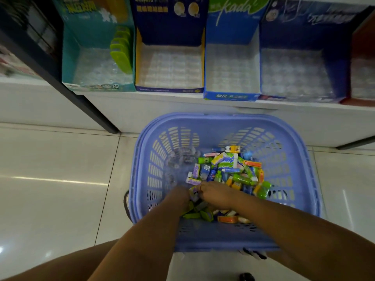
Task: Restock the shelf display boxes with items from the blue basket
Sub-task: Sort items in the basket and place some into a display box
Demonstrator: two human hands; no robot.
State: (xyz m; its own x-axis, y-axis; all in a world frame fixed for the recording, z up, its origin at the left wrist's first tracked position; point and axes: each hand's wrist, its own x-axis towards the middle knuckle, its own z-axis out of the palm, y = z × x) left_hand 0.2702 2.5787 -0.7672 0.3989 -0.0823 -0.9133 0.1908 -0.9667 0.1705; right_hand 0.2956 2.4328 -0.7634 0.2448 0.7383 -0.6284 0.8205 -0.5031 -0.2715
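Note:
The blue basket [304,179] stands on the floor below the shelf, holding several small packets [229,169] in green, purple, orange and white. Both of my hands reach into its near-left part. My left hand [179,197] is blurred, and its fingers are buried among the packets. My right hand [216,192] has its fingers curled at a small purple packet [193,194] that lies between the two hands. On the shelf stand the open display boxes: a teal box [69,63] with a few green items [120,57], a navy and yellow box [169,89], a blue box [231,96] and a dark blue box [336,78].
A red box [363,47] shows at the right edge of the shelf. A dark shelf post [89,110] slants down to the floor left of the basket. Glossy white floor tiles [60,179] surround the basket. My knee fills the lower left corner.

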